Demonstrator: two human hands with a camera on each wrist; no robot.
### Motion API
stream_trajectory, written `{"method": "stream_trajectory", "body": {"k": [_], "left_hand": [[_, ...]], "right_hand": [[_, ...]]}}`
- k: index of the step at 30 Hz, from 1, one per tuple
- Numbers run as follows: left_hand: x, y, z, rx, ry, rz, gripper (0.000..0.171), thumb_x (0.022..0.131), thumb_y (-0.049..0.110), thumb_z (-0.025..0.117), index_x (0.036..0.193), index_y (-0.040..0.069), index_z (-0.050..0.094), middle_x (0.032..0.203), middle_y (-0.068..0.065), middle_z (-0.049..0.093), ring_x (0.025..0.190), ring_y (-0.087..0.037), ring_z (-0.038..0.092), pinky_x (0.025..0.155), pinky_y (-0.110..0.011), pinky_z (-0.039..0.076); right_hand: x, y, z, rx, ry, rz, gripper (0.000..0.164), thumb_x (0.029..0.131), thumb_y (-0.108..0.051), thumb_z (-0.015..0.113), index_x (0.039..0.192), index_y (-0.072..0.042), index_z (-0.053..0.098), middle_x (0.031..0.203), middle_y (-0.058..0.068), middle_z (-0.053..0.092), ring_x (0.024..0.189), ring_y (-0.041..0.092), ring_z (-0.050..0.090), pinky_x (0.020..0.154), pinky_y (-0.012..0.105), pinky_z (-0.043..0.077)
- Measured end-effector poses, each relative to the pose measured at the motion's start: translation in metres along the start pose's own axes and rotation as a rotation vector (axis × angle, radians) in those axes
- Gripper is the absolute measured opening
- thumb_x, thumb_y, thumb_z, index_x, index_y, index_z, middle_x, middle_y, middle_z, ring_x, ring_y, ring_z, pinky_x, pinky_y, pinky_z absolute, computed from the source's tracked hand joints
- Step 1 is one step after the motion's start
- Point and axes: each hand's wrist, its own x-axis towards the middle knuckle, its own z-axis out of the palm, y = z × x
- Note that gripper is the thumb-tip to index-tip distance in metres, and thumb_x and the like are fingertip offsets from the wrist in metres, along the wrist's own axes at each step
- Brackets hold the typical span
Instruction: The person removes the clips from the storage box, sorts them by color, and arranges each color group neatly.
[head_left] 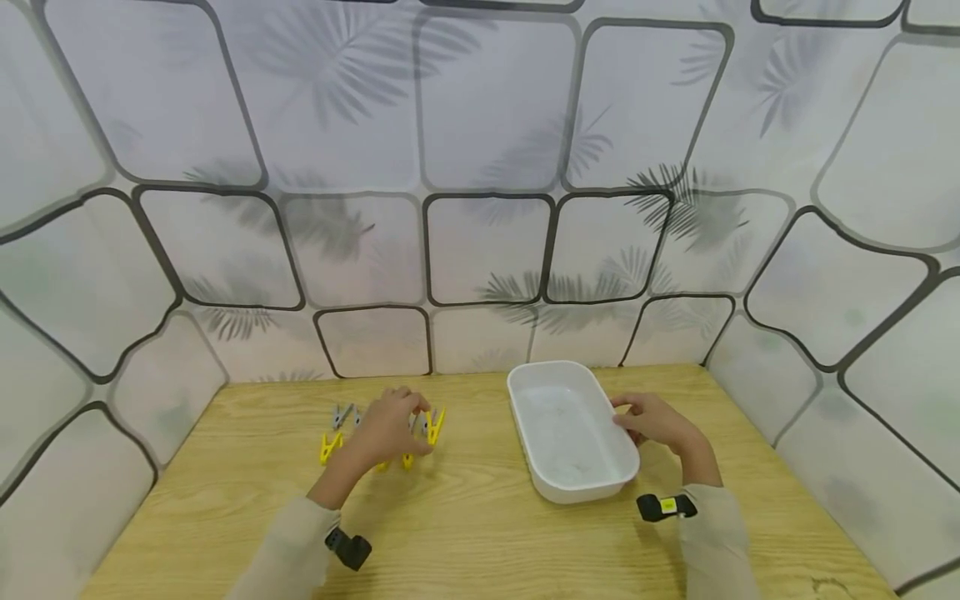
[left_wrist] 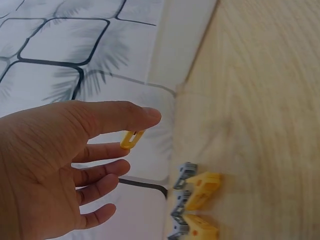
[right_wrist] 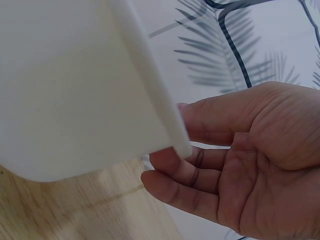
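Note:
My left hand (head_left: pixel 386 429) pinches a yellow clothespin (left_wrist: pixel 132 140) between thumb and index finger, above the wooden table; the other fingers of that hand hang loosely bent. Below and beside it lie several yellow clothespins (head_left: pixel 330 448) and grey clothespins (head_left: pixel 342 415), partly hidden by the hand in the head view. At the right, my right hand (head_left: pixel 656 419) grips the rim of a white plastic tub (head_left: pixel 525 433) by its right side. Close up in the right wrist view, the thumb and fingers hold the tub's edge. Nothing shows inside the tub.
The light wooden table (head_left: pixel 465 533) meets patterned wall covering (head_left: pixel 487 250) at its back and sides. Bare wood lies between the clothespins and the tub. A black band with a small device sits on each wrist.

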Motion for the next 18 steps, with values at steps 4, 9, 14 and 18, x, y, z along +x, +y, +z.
{"method": "stream_trajectory", "body": {"k": [4, 9, 14, 18], "left_hand": [[-0.003, -0.006, 0.012, 0.011, 0.005, -0.006, 0.052, 0.076, 0.027, 0.09, 0.118, 0.007, 0.066, 0.109, -0.009, 0.06, 0.105, -0.031, 0.052, 0.093, -0.06, 0.043], [-0.005, -0.012, 0.026, 0.017, 0.016, -0.03, 0.052, 0.074, 0.027, 0.091, 0.115, 0.008, 0.065, 0.11, -0.009, 0.058, 0.107, -0.034, 0.051, 0.099, -0.066, 0.039], [-0.006, -0.015, 0.035, 0.032, 0.027, -0.058, 0.05, 0.071, 0.029, 0.093, 0.107, 0.011, 0.063, 0.107, -0.009, 0.058, 0.104, -0.033, 0.05, 0.098, -0.067, 0.038], [-0.006, -0.017, 0.038, 0.051, 0.037, -0.06, 0.05, 0.07, 0.031, 0.094, 0.104, 0.012, 0.062, 0.107, -0.009, 0.057, 0.104, -0.034, 0.049, 0.097, -0.066, 0.039]], "right_hand": [[-0.001, 0.0, -0.001, 0.01, 0.006, 0.006, 0.042, 0.101, -0.01, 0.058, 0.137, 0.011, 0.053, 0.085, 0.012, 0.067, 0.071, 0.018, 0.063, 0.071, 0.043, 0.058], [0.001, 0.001, 0.001, 0.004, 0.014, 0.019, 0.041, 0.101, -0.01, 0.058, 0.137, 0.01, 0.054, 0.086, 0.011, 0.067, 0.072, 0.018, 0.063, 0.071, 0.042, 0.058], [0.001, 0.002, 0.001, -0.002, 0.013, 0.013, 0.042, 0.101, -0.01, 0.058, 0.137, 0.01, 0.053, 0.086, 0.011, 0.067, 0.072, 0.018, 0.063, 0.071, 0.043, 0.058], [0.001, 0.002, 0.001, 0.003, 0.011, 0.01, 0.041, 0.101, -0.01, 0.058, 0.137, 0.011, 0.053, 0.085, 0.011, 0.066, 0.072, 0.018, 0.063, 0.071, 0.044, 0.058]]}}
